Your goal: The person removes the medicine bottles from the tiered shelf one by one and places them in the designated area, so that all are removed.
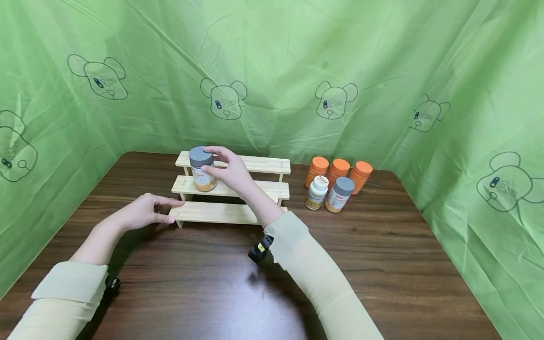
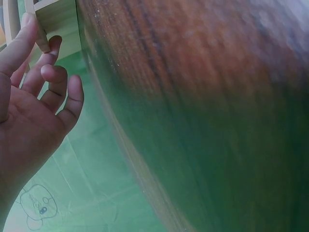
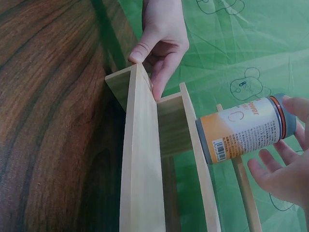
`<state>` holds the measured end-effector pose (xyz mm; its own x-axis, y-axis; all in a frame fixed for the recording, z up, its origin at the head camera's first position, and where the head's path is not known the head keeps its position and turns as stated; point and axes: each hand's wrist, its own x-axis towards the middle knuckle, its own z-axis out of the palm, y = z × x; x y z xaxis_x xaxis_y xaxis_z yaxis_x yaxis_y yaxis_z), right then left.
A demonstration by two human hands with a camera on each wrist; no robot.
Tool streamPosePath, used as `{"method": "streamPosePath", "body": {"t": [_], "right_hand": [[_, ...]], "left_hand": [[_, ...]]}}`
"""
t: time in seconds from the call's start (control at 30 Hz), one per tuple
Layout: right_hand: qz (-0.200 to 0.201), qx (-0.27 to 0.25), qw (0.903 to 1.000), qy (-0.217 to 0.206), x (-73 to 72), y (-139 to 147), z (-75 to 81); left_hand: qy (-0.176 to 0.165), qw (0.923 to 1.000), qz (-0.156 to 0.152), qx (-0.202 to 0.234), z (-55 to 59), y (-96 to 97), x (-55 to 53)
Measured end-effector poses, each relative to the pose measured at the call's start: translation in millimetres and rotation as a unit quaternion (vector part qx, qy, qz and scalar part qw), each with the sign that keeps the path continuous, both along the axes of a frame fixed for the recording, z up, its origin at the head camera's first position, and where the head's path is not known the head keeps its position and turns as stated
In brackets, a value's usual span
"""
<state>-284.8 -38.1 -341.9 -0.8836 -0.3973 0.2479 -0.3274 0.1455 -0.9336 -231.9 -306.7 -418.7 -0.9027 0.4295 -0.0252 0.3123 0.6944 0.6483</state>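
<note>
A wooden three-tier rack (image 1: 221, 213) stands on the table. My right hand (image 1: 235, 174) holds a supplement jar (image 1: 203, 178) by its grey lid, thumb and fingers around the rim. The jar stands upright at the left end of the middle tier; in the right wrist view the base of the jar (image 3: 241, 129) meets that board. At the left end of the lowest tier, my left hand (image 1: 142, 213) pinches the board between thumb and index finger. Its other fingers are loosely bent in the left wrist view, where only a corner of the rack (image 2: 58, 21) shows.
Right of the rack stand several bottles: orange-capped ones such as the orange bottle (image 1: 318, 169), a small white-capped bottle (image 1: 316, 194) and another grey-lidded jar (image 1: 339, 196). Green curtains (image 1: 272, 56) enclose the brown wooden table (image 1: 382, 264) at the back and sides.
</note>
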Motion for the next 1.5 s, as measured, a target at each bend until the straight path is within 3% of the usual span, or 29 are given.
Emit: {"method": "streamPosePath", "body": {"t": [0.2,0.5,0.8,1.1,1.5], "right_hand": [[-0.003,0.022,0.9996,0.017,-6.9,-5,0.6],[0.008,0.019,0.9998,0.007,-8.7,-8,4.1],[0.008,0.040,0.9991,0.009,13.1,-2,28.5],[-0.017,0.019,0.9995,0.017,-4.8,-8,4.3],[-0.003,0.010,0.9998,0.015,0.1,1,12.4]], "left_hand": [[0.008,0.9999,-0.002,-0.005,0.9,-0.7,-0.7],[0.003,1.0000,-0.002,-0.007,2.1,-0.9,-2.0],[0.009,0.9999,-0.006,-0.010,2.9,-1.0,-2.2],[0.005,0.9999,-0.006,-0.008,3.5,-1.2,0.1],[0.006,1.0000,-0.002,-0.008,-0.6,-2.5,-2.0]]}}
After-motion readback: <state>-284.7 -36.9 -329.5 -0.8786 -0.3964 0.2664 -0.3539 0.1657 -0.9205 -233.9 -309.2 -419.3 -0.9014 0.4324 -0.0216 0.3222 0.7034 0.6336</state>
